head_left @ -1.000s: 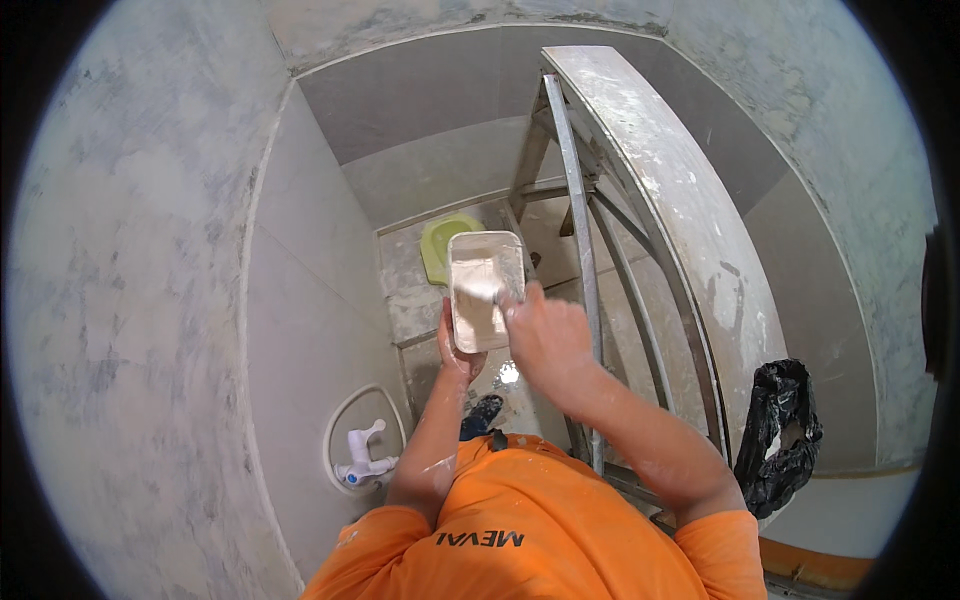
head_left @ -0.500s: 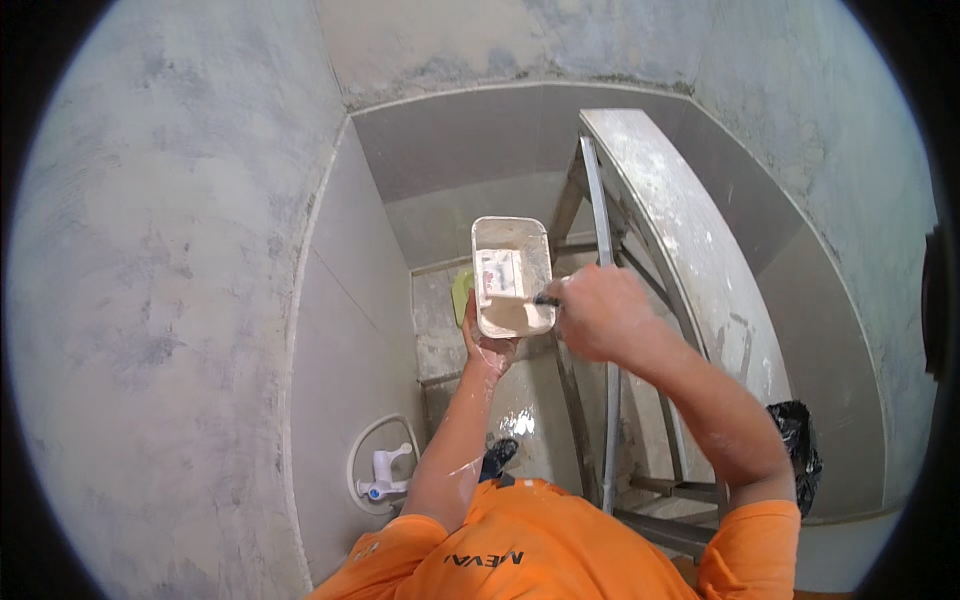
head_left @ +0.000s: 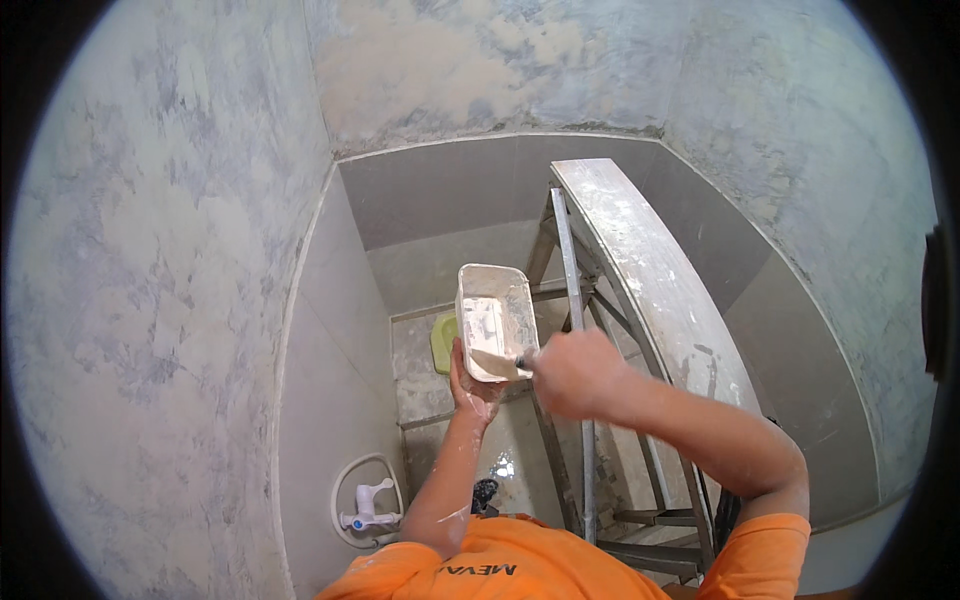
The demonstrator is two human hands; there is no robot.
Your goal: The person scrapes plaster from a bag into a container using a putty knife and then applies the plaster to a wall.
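Observation:
A whitish, rectangular plastic tub [head_left: 514, 318], smeared with putty inside, rests in my left hand [head_left: 474, 392]. That hand wraps the tub's near left corner from below, its thumb along the side. My right hand [head_left: 580, 374] is closed around the dark handle of a putty knife [head_left: 494, 364]. The knife's blade lies inside the tub at the near end, over pale putty. White smears mark my left wrist and forearm. The underside of the tub and most of the left fingers are hidden.
A putty-stained plank [head_left: 665, 290] on a metal-legged stand [head_left: 572, 270] rises close to my right arm. On the left wall is a white tap [head_left: 367, 508]. A yellow-green object [head_left: 442, 345] sits on the floor behind the tub. Patchy plastered walls [head_left: 150, 300] surround me.
The whole view has tilted upward, so tub and hands appear lower and slightly left. The putty knife's blade is now angled more inside the tub. Both grips stay the same.

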